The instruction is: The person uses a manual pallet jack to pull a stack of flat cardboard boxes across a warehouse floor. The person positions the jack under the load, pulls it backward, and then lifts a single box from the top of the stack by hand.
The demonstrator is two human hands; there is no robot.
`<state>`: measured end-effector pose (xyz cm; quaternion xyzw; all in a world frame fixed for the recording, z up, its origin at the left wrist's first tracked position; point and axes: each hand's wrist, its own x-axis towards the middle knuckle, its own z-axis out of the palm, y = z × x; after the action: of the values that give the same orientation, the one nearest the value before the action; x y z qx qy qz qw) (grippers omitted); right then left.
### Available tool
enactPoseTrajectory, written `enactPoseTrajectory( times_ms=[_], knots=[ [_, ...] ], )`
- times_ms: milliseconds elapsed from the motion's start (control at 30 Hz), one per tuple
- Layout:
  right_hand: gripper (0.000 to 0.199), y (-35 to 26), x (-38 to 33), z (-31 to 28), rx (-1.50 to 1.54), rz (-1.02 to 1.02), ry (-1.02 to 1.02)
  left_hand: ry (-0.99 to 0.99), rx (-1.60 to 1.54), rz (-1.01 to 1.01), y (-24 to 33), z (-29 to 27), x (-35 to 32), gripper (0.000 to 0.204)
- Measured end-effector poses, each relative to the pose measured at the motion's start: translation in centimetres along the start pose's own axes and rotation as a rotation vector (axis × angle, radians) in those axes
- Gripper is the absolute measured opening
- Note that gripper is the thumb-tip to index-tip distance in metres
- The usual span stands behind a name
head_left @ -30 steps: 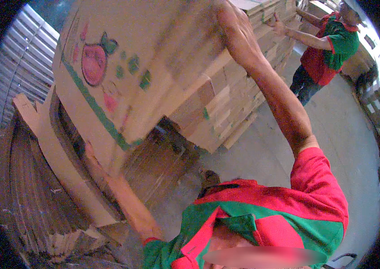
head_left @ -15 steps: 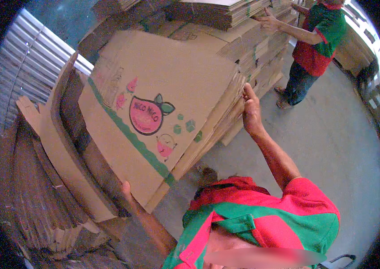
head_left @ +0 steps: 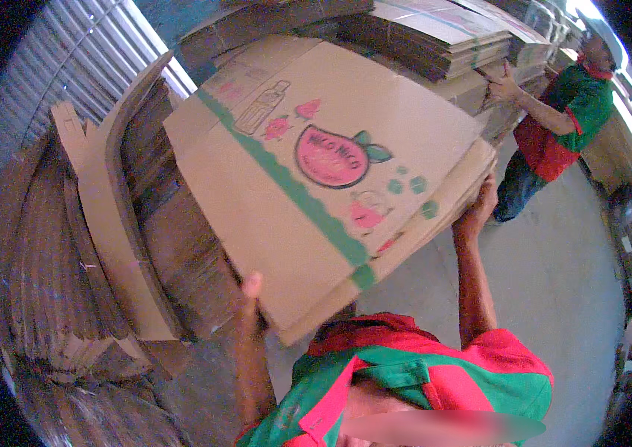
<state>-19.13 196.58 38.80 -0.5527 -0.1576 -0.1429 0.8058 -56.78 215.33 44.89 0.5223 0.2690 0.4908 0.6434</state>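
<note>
A bundle of flattened cardboard boxes [head_left: 271,216] hangs tilted in front of me, carried between both hands. Its top sheet is brown, with a green wavy band, a round pink logo and small pink and green drawings. My left hand [head_left: 251,289] grips the near left edge, thumb on top and the other fingers hidden below. At the right edge, my right hand [head_left: 484,200] holds the layered sides of the bundle, its fingers partly hidden.
Stacked flat cartons [head_left: 435,33] stand at the back, where a co-worker [head_left: 573,119] in a green and red shirt reaches toward them. Upright cardboard sheets [head_left: 55,261] fill the left side, beside a bent cardboard strip [head_left: 111,216]. Corrugated metal sheeting [head_left: 85,59] lies behind.
The bundle has shifted right in view and its top face shows more fully. Both my hands have moved right with it. The co-worker now appears farther right, partly behind the bundle.
</note>
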Motion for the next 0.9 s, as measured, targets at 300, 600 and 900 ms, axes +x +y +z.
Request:
enactPoseTrajectory(
  times_ms=[300, 600, 900],
  knots=[
    [0.06, 4.7, 7.2, 6.1, 0.295, 0.251, -0.075, -0.297, 0.205, 0.11, -7.5, 1.9, 1.6, 0.113],
    [0.079, 0.5, -2.2, 6.1, 0.255, 0.188, -0.284, 0.169, 0.178, 0.178, -7.1, -11.1, 33.0, 0.089],
    [0.067, 3.4, 0.3, 5.2, 0.273, 0.208, -0.034, -0.36, 0.139, 0.047, -11.5, -14.7, 58.3, 0.069]
  ],
)
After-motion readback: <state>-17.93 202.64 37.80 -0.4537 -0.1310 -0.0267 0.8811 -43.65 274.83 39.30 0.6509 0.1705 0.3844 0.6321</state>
